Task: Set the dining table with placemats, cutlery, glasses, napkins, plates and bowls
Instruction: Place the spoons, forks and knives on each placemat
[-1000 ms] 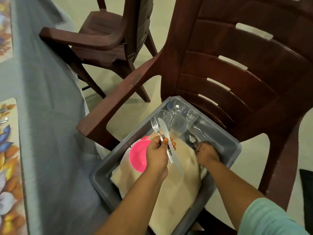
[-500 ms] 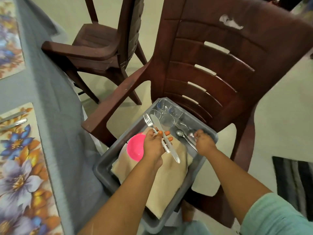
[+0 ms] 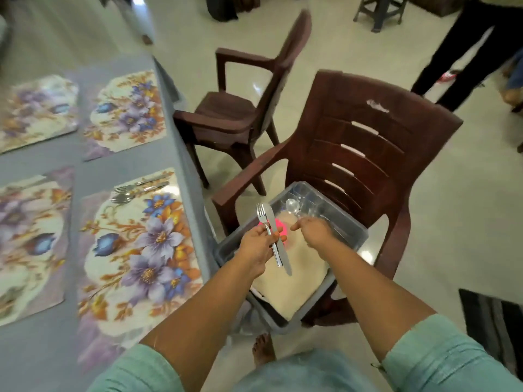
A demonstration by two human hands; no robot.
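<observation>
Above the bin (image 3: 351, 222) on the chair (image 3: 368, 131), the left hand (image 3: 259, 246) grips a fork (image 3: 262, 215) and knife (image 3: 278, 241) together, tines toward 12 o'clock, knife tip toward 5. The right hand (image 3: 312, 232) pinches a spoon (image 3: 293, 207), bowl toward 11. No writing is legible.

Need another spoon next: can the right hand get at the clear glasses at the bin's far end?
Probably yes: right hand holds a steel spoon just above the clear glasses in the open grey plastic bin, nothing covering them.
</observation>
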